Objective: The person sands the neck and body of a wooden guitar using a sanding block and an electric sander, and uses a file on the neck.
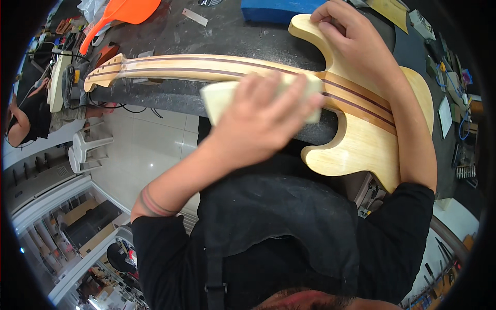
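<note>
An unfinished electric guitar [356, 137] of pale wood, with dark stripes along its neck, lies across the dark workbench. Its headstock [105, 73] points left and has several small holes. My left hand [263, 113] presses a pale yellow sheet [218, 98] over the neck where it meets the body; the fingers lie across the sheet, smeared by motion. The sheet's exact kind is unclear, and it covers that stretch of the neck. At the far side, my right hand [351, 31] curls its fingers on the upper horn of the body, with the forearm across the wood.
An orange dustpan-like scoop [129, 11], a metal ruler piece [195, 17] and a blue block [279, 10] sit at the bench's far side. Cables and tools crowd the right. Another person's arm [20, 121] shows at far left, near a white plastic chair [85, 150].
</note>
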### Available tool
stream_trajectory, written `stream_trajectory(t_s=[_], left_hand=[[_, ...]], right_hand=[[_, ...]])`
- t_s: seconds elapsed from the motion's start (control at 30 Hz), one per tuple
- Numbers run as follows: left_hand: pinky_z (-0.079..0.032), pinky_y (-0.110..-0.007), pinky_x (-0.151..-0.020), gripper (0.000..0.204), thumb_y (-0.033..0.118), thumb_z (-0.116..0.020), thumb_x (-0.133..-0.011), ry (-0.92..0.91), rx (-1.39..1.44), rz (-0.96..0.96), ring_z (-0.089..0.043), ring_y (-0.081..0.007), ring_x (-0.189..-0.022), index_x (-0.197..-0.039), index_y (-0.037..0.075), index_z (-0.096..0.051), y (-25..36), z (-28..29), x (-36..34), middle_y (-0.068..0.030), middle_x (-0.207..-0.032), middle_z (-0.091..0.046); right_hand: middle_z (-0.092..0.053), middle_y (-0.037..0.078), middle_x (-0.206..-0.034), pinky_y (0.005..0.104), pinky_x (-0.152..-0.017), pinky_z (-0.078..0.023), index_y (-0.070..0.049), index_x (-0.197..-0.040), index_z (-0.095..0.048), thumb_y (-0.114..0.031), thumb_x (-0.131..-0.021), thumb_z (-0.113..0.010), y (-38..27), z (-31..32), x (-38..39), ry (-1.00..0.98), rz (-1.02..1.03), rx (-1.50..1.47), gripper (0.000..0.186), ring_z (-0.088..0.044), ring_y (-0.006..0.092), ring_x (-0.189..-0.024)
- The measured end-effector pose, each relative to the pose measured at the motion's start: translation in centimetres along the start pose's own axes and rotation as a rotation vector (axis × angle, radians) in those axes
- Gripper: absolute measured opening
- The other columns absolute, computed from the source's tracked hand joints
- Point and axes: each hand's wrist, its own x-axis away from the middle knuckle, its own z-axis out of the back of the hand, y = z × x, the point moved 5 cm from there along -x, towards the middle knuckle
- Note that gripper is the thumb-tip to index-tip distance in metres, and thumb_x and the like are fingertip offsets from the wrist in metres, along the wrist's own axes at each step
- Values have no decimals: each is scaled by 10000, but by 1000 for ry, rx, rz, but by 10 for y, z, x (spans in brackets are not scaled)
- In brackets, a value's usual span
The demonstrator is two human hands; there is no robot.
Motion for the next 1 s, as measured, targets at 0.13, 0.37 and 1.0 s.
stream_trajectory(t_s=[0.13, 0.37, 1.0], left_hand=[[-467, -450, -1034, 668, 87, -860, -722, -15, -121, 214, -610, -321, -1200, -1368, 238, -775, -70, 31, 61, -76, -1406, -681], [-494, -456, -997, 532, 121, -858, -744, 119, 61, 156, -629, -334, -1158, -1267, 199, -802, -33, 34, 20, -90, -1436, -671], [-490, -469, -979, 510, 123, -855, -758, -406, 464, 56, -624, -329, -1143, -1259, 166, -770, -66, 14, -64, -97, -1326, -678]], right_hand=[[-636, 173, -1002, 404, -846, -529, 16, -1011, -670, -77, -987, -617, 1, 3, 0, 21, 60, -13, 109, -653, 332, -931], [-638, 171, -999, 399, -843, -529, 10, -1012, -671, -81, -991, -621, 3, 1, 0, 24, 49, -41, 106, -653, 330, -928], [-637, 134, -937, 373, -770, -519, 2, -1010, -686, -33, -961, -654, 32, 1, -8, 22, 86, -119, 68, -646, 289, -867]])
